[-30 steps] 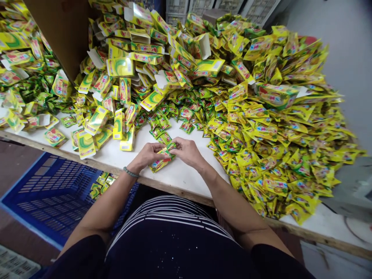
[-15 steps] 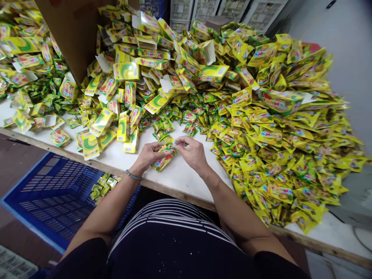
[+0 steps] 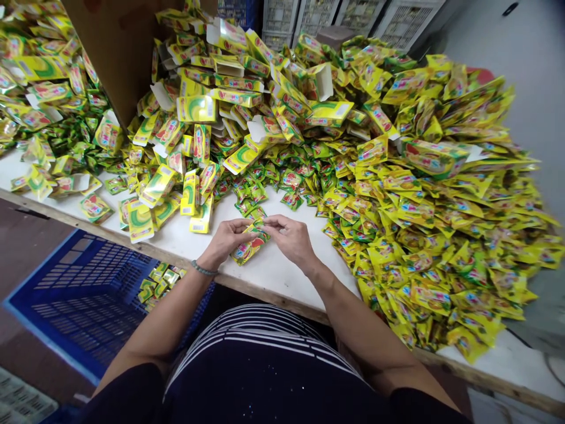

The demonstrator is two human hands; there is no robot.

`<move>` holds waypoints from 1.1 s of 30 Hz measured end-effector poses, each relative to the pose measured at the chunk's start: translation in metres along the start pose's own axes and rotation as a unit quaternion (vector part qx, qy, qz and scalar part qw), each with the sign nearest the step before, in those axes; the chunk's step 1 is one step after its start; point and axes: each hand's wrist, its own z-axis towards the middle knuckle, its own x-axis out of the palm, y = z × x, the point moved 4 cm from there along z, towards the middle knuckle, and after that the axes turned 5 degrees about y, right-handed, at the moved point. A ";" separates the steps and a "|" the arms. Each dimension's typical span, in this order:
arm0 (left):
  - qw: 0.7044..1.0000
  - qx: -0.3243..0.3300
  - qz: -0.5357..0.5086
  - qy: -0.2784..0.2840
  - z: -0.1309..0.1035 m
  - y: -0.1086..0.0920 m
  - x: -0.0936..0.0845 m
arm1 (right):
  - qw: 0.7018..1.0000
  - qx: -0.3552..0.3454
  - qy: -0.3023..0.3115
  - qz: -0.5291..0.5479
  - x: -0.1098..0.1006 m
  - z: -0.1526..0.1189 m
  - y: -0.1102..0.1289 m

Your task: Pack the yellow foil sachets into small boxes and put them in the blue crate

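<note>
Low over the white table, my left hand (image 3: 226,242) grips a small yellow and green carton (image 3: 247,249) with red fruit pictures. The carton lies slanted, its upper end toward the pile. My right hand (image 3: 291,240) is closed, with thumb and fingertips pinched at that upper end; whether they hold a flap or a sachet there is too small to make out. Just beyond my fingers lie several small green sachets (image 3: 251,192). Left of my hands is a cluster of yellow cartons (image 3: 201,217).
A heap of open cartons (image 3: 238,97) rises behind, beside a brown cardboard panel (image 3: 115,53). Yellow packets (image 3: 424,235) are piled high on the right. Below the table edge (image 3: 265,291) stands a blue crate (image 3: 83,294) with several cartons inside. White crates (image 3: 357,15) stand at the back.
My right hand's fingers have shifted slightly and closed in over the carton's upper end. My left hand keeps its hold. The whole view has moved a little.
</note>
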 end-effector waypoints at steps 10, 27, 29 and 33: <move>0.999 0.017 -0.027 -0.012 -0.003 -0.003 -0.002 | 0.995 0.055 0.038 0.076 0.006 -0.002 -0.002; 1.000 0.010 0.003 0.024 -0.002 -0.001 0.003 | 0.995 -0.026 0.067 -0.070 0.019 -0.011 0.010; 0.999 0.033 0.003 0.014 -0.001 -0.004 0.002 | 0.999 -0.014 0.029 -0.023 0.014 -0.010 0.008; 0.993 0.106 0.009 -0.043 0.001 -0.013 0.000 | 0.998 -0.001 -0.050 0.038 0.010 -0.005 -0.002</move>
